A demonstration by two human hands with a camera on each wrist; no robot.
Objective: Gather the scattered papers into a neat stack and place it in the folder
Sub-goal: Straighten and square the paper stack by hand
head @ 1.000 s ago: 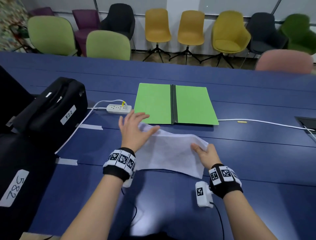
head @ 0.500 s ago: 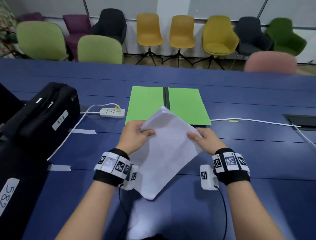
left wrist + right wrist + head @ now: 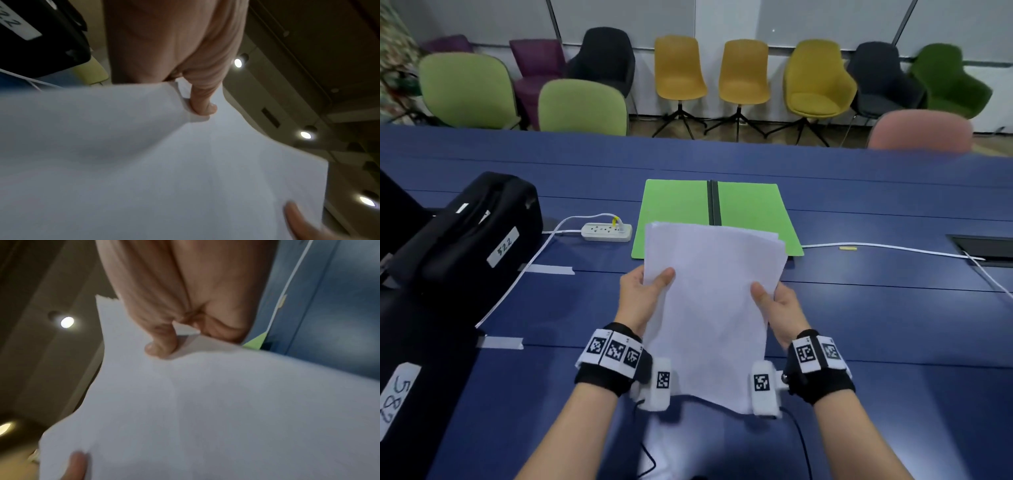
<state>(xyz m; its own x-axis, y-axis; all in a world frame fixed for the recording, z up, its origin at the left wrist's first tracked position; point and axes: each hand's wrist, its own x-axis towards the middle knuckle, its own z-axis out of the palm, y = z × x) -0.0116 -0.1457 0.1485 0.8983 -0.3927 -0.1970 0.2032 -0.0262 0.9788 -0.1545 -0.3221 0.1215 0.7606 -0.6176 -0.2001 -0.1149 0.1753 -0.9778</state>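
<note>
A stack of white papers is held up off the blue table, tilted toward me, its top edges slightly uneven. My left hand pinches its left edge, thumb on the front. My right hand pinches the right edge the same way. The left wrist view shows the papers with my thumb pressed on them, and in the right wrist view the papers are pinched likewise. The green folder lies open and flat just beyond the stack, partly hidden by it; a corner of the folder shows by my right hand.
A white power strip with its cable lies left of the folder. Black cases with number labels fill the left side. A white cable runs right toward a table hatch. Chairs line the far wall.
The papers lay spread on the table under both hands; both hands gathered them, lifted them and turned them upright into one stack facing me.
</note>
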